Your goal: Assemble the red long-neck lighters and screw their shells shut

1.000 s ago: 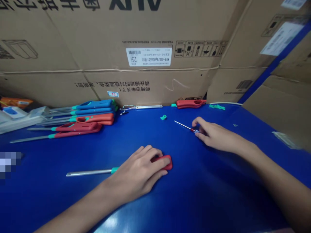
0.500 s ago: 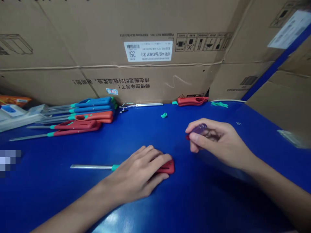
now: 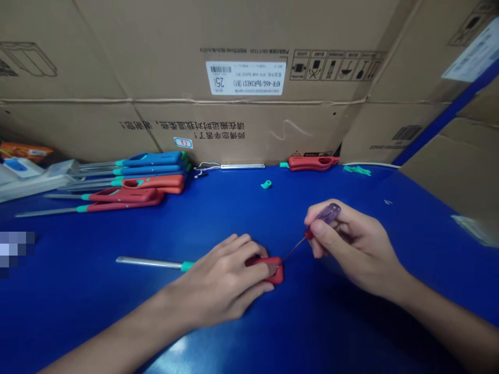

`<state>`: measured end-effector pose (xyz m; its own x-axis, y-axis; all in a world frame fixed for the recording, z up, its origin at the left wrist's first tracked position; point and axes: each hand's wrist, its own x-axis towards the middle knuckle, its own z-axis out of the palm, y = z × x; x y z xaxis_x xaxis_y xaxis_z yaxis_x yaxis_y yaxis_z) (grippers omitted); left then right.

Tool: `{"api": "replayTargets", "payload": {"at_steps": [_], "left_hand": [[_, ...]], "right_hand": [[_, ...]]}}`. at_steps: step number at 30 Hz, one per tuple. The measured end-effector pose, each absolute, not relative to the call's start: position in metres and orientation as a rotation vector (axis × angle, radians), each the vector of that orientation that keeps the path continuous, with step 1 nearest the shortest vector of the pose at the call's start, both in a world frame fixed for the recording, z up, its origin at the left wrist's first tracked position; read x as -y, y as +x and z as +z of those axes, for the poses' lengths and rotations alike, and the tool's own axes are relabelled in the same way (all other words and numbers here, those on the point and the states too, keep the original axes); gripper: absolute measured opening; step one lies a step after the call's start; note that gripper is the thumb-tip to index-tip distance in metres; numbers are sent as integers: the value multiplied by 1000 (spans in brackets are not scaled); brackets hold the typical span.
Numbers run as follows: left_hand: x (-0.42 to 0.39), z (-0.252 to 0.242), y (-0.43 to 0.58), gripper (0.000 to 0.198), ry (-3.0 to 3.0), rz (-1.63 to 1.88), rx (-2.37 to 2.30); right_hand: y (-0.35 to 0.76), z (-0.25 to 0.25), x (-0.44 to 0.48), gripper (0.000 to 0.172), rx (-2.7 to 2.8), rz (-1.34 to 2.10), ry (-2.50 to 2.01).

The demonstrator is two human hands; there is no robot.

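Under my left hand [image 3: 230, 280] lies a red long-reach lighter [image 3: 278, 276] with a green collar and a metal tube pointing left. My fingers are wrapped over its handle and press it to the blue table; much of the handle is hidden. My right hand [image 3: 354, 244] pinches a screwdriver [image 3: 327, 214] with a clear purple and red handle. Its thin shaft slants down to the left, and the tip meets the right end of the lighter's handle, close to my left index finger.
Several blue, orange and red lighters [image 3: 148, 169] are stacked at the back left. Another red lighter body [image 3: 312, 163] without a tube lies against the cardboard box [image 3: 249, 119]. A small green piece [image 3: 266, 184], a metal tube [image 3: 242, 167] with wires and green scraps [image 3: 357, 170] lie nearby.
My right hand has turned the screwdriver, so its shaft now shows and its tip has come to the lighter's handle end. My left index finger has bent down toward that spot.
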<state>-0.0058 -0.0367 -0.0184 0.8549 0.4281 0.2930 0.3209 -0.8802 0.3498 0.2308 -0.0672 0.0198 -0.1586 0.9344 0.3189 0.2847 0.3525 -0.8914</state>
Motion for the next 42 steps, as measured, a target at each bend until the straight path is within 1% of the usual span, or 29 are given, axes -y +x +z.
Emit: {"api": "replayTargets", "payload": {"at_steps": [12,25,27,30,32,37,42], "left_hand": [[37,-19,-7,20,2737,527,-569],[36,-19,-6,20,2743,528,-574],[37,-18,-6,20,2741,525,-575],[36,-17,-5,20,2734,517,-579],[36,-17,-5,21,2732,511,-579],[37,-16,-4,21,2731,500,-579],[37,-16,-4,22,2730,522,-581]], "right_hand": [[231,21,69,9,1731,771,-1090],[229,25,72,12,1759,749,-1131],[229,24,72,10,1757,754,-1140],[231,21,71,4,1796,740,-1146],[233,19,71,7,1863,732,-1125],[233,18,70,9,1948,790,-1062],[227,16,69,7,1930,856,-1052]]}}
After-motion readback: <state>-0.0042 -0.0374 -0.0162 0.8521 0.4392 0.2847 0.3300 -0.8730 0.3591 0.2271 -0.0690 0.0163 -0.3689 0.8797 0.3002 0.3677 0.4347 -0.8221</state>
